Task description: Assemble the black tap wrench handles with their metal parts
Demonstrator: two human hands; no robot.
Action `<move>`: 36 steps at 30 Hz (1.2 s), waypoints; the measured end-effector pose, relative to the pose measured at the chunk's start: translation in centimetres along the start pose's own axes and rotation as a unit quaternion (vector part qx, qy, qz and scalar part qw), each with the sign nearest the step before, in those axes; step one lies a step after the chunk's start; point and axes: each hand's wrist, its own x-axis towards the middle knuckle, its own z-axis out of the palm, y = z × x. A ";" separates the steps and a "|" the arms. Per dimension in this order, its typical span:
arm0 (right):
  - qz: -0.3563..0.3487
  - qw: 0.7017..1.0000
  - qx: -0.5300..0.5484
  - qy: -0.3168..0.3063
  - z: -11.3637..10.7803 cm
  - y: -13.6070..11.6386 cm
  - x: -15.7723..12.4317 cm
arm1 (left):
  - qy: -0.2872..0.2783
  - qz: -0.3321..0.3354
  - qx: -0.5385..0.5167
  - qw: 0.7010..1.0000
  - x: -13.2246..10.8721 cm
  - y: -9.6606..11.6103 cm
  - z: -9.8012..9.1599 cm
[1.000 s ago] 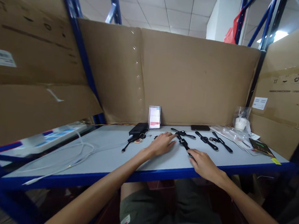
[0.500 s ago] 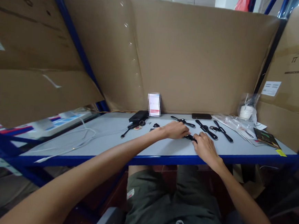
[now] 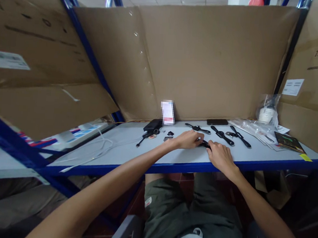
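Between my two hands is a black spokeshave (image 3: 204, 144), partly covered by my fingers. My left hand (image 3: 189, 139) is closed at its middle and left part. Around its right handle my right hand (image 3: 220, 154) is wrapped. Behind my hands lie more spokeshaves on the grey tabletop: one spokeshave (image 3: 197, 128) at the back, another spokeshave (image 3: 222, 135) to its right, and a third black spokeshave body (image 3: 240, 136) with a loose metal part (image 3: 231, 134) beside it. Left of my left hand are a small black part (image 3: 170, 133) and a flat dark plate (image 3: 168, 138).
A blurred phone screen (image 3: 167, 112) leans on the cardboard back wall (image 3: 207, 64). Left of it sit a black box (image 3: 153, 125) and cables (image 3: 98, 149). At right are a black phone (image 3: 217, 122), plastic bags (image 3: 253, 129), a wrapped white container (image 3: 266, 114) and a dark booklet (image 3: 289, 142).
The camera view has shifted, so the whole scene sits slightly further right. Both hands stay on the same spokeshave, with slightly more of it showing between them.
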 end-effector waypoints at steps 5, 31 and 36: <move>-0.001 1.000 0.008 0.005 0.1 0.1 -0.2 | 0.050 0.008 -0.022 0.998 -2.0 -0.8 2.0; -0.002 1.000 -0.028 0.005 0.2 0.5 0.2 | 0.106 0.029 -0.050 0.993 -2.7 -0.1 2.9; -0.002 1.000 -0.030 0.009 0.3 0.5 0.3 | 0.113 0.007 -0.046 0.992 -2.6 -0.1 2.9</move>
